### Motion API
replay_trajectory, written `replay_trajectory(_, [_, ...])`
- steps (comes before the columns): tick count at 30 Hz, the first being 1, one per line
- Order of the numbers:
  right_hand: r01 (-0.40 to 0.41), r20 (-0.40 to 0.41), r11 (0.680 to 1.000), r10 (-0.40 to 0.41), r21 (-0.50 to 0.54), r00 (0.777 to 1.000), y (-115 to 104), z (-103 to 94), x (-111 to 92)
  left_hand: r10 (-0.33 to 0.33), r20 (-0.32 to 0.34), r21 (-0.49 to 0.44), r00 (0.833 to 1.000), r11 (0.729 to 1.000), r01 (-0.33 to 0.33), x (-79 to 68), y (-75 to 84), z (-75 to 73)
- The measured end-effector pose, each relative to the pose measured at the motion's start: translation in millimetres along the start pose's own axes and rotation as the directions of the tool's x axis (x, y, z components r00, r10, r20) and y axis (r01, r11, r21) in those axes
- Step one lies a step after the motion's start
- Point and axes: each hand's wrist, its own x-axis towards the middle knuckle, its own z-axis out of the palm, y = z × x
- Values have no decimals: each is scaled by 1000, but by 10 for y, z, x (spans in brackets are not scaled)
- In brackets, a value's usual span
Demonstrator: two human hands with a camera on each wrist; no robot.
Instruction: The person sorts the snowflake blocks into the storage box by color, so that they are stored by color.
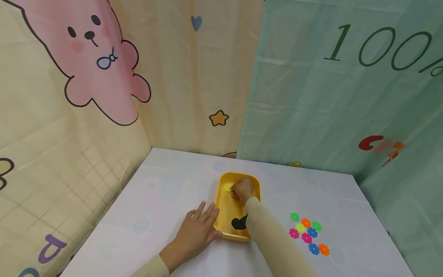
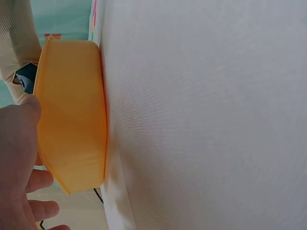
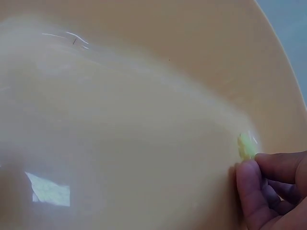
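White tabletop [image 1: 166, 184], lower center: right hand [image 1: 243, 189] pinches yellow-green disc [image 3: 246, 146], spread left hand [image 1: 197, 232] touches tray [image 1: 226, 209]; edge-only hold could slip.

A small, yellow-green scalloped disc [image 1: 228, 188] sits pinched in the right hand's [image 1: 243, 189] fingertips, inside a glossy yellow, rounded-rectangular tray [image 1: 228, 206]. The tray's walls surround the grip; the left hand [image 1: 197, 232] touches its rim. Nine scalloped, multicoloured flat discs [image 1: 312, 232] lie clustered outside, rightward of the grip.
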Motion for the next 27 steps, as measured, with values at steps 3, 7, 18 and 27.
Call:
replay_trajectory(3, [30,-9,1000,-30,-9,1000,-6,17,8,3,-13,11,1000,1000,-3,8,-5,-1])
replay_trajectory(7, [66,-26,997,-67,-50,997,-24,29,-8,9,-33,13,999,1000,-9,23,-16,-4])
replay_trajectory(18, [189,25,971,-188,-144,982,-103,-37,-99,-8,-3,-4,1000,1000,8,28,-47,-51])
replay_trajectory(27, [289,15,957,-289,-38,957,-166,-490,-273,3,15,-52,1000,999,-3,1,-20,-36])
